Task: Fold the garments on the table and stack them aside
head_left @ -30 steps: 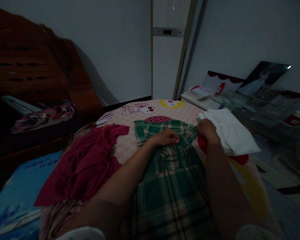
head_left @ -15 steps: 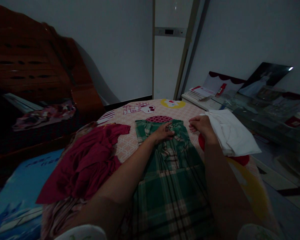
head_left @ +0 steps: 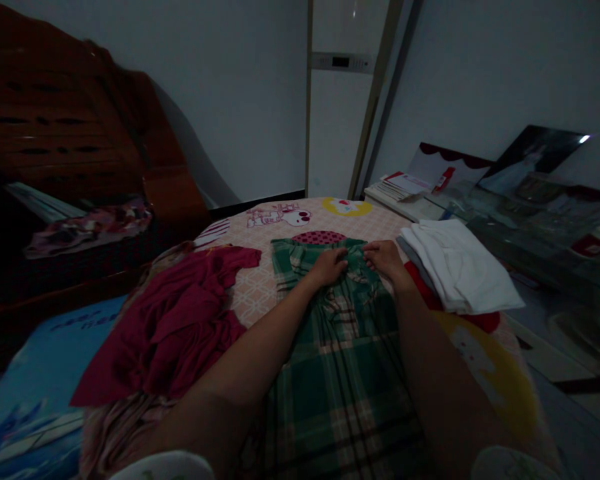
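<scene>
A green plaid garment (head_left: 345,380) lies spread lengthwise on the patterned cloth (head_left: 253,293) in front of me. On its upper part rests my left hand (head_left: 330,267), its fingers bent and closed on the fabric. My right hand (head_left: 384,259) is at the garment's upper right edge, fingertips pinched on the cloth there. A crumpled crimson garment (head_left: 180,333) lies to the left. Folded white clothes (head_left: 465,267) are stacked to the right of my right hand.
At the left stands a wooden bench (head_left: 70,147) with a patterned cloth (head_left: 95,230) on its seat. A glass-topped cabinet (head_left: 520,233) on the right bears papers (head_left: 405,185), a red item (head_left: 444,180) and a leaning picture (head_left: 535,157).
My right hand has moved left from beside the white clothes onto the green garment's upper right edge. My left hand's fingers have drawn together on the fabric.
</scene>
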